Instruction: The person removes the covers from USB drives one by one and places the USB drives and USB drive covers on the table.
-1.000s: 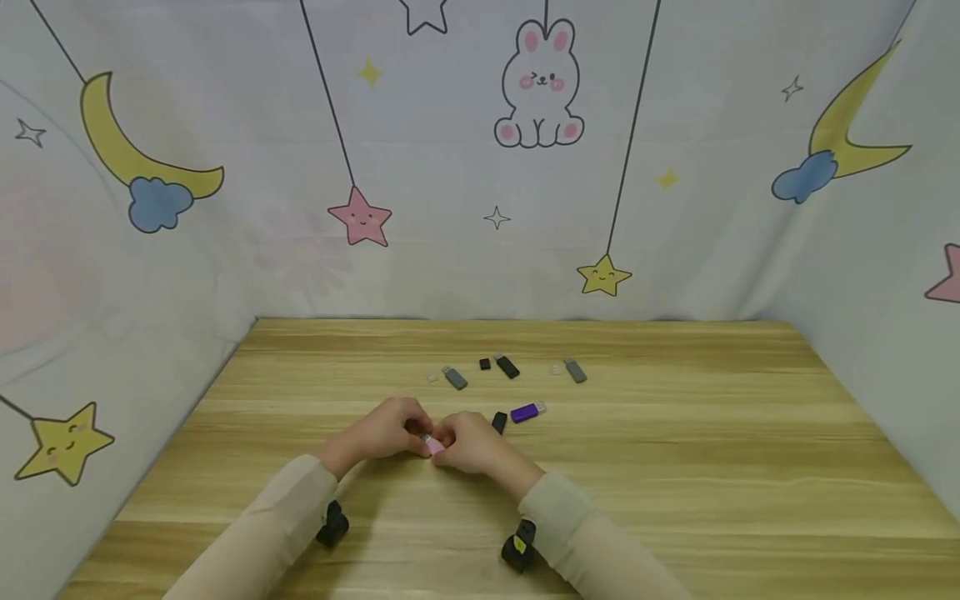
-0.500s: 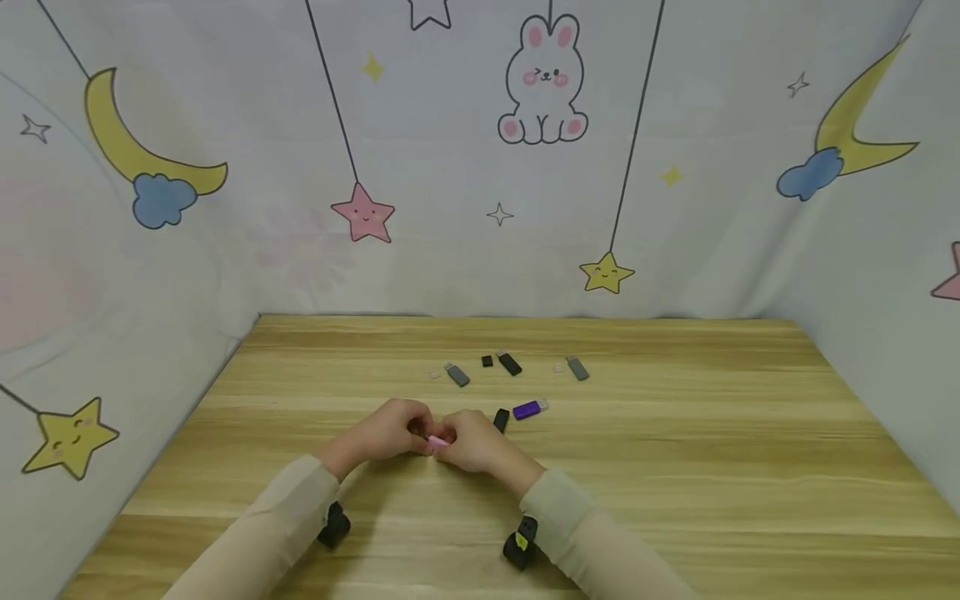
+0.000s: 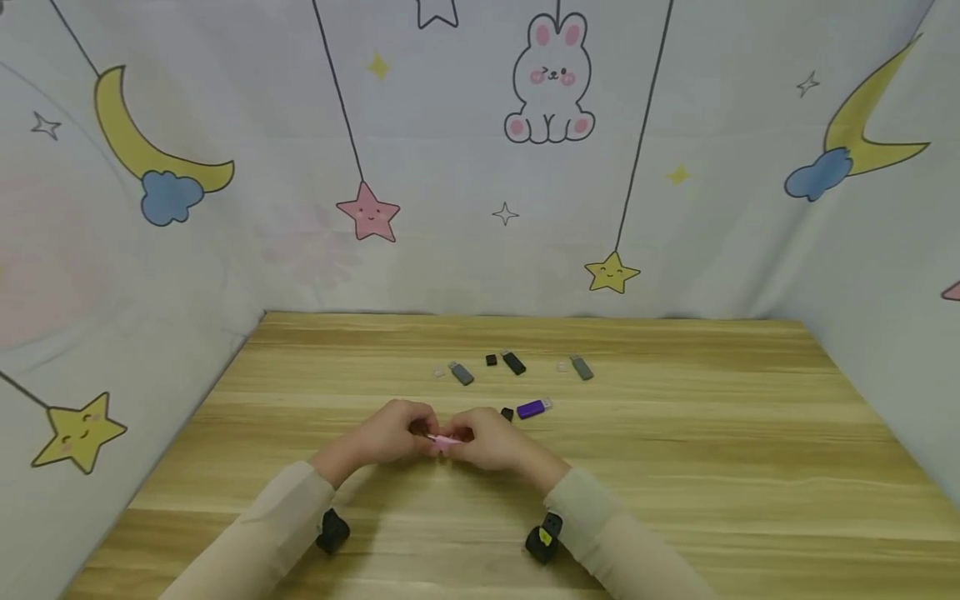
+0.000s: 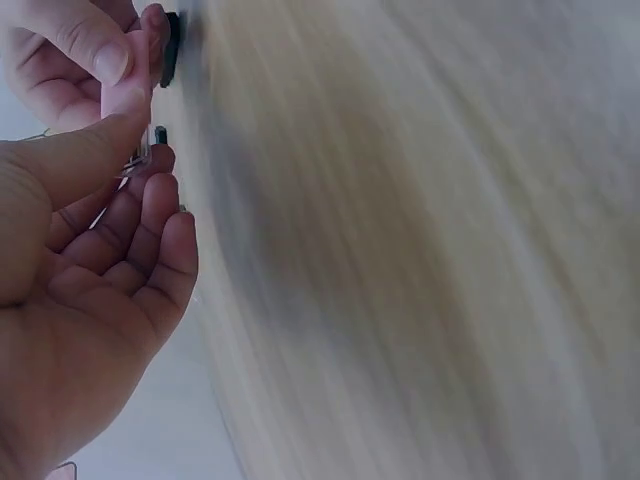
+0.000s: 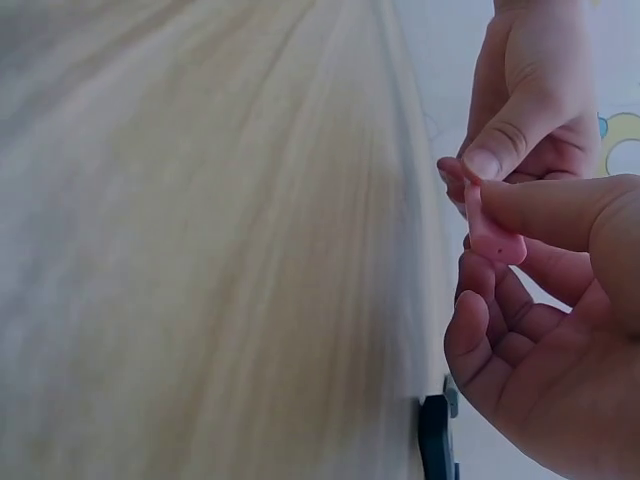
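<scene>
Both hands meet low over the table around a pink USB flash drive [image 3: 446, 442]. My right hand [image 3: 491, 439] pinches its pink body between thumb and fingers; the right wrist view shows the rounded pink end [image 5: 494, 240] poking out. The left hand [image 3: 393, 431] pinches the other end, its thumb on the pink body [image 4: 124, 98] in the left wrist view. A bit of shiny metal shows below that thumb, largely covered by the fingers. Just behind the right hand lies a black piece [image 3: 507, 413], partly hidden, with a purple USB flash drive [image 3: 534, 408] beside it.
Farther back lie a grey flash drive [image 3: 462, 373], a black one [image 3: 513, 362] and another grey one [image 3: 582, 367]. Near them are a small black cap [image 3: 491, 360] and two small clear caps [image 3: 438, 372]. A printed white curtain [image 3: 450, 267] stands behind the wooden table [image 3: 712, 467].
The right hand has shifted a little right and covers more of the black piece. The pink drive now lies more level between the hands, with more pink showing. The view has shifted slightly.
</scene>
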A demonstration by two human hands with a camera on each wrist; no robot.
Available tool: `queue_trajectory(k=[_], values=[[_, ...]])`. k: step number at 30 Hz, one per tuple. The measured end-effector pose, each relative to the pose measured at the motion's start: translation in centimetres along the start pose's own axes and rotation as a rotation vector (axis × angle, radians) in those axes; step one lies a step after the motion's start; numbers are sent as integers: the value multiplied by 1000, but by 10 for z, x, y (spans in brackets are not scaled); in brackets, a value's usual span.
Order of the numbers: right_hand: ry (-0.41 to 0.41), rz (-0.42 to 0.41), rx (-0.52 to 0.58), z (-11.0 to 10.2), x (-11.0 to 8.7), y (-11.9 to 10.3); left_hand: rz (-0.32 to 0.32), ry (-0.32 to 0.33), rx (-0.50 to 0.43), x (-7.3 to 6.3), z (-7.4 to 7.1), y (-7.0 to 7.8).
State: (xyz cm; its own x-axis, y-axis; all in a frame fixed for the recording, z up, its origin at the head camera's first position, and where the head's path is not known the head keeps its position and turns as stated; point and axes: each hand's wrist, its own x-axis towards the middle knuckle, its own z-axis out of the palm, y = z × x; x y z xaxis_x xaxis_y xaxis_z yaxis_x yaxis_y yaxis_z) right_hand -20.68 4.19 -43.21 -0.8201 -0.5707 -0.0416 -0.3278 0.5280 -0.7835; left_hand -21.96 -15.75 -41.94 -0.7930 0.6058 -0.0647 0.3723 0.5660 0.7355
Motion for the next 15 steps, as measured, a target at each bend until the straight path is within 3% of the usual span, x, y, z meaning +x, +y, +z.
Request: queue_trajectory(k=[10,15], values=[[-32,-33,42,-15,-23,-3,48,34,-44,-8,11,24],[-38,-115,23,-22,-35,-3,56,34,-79,-11,19,38]])
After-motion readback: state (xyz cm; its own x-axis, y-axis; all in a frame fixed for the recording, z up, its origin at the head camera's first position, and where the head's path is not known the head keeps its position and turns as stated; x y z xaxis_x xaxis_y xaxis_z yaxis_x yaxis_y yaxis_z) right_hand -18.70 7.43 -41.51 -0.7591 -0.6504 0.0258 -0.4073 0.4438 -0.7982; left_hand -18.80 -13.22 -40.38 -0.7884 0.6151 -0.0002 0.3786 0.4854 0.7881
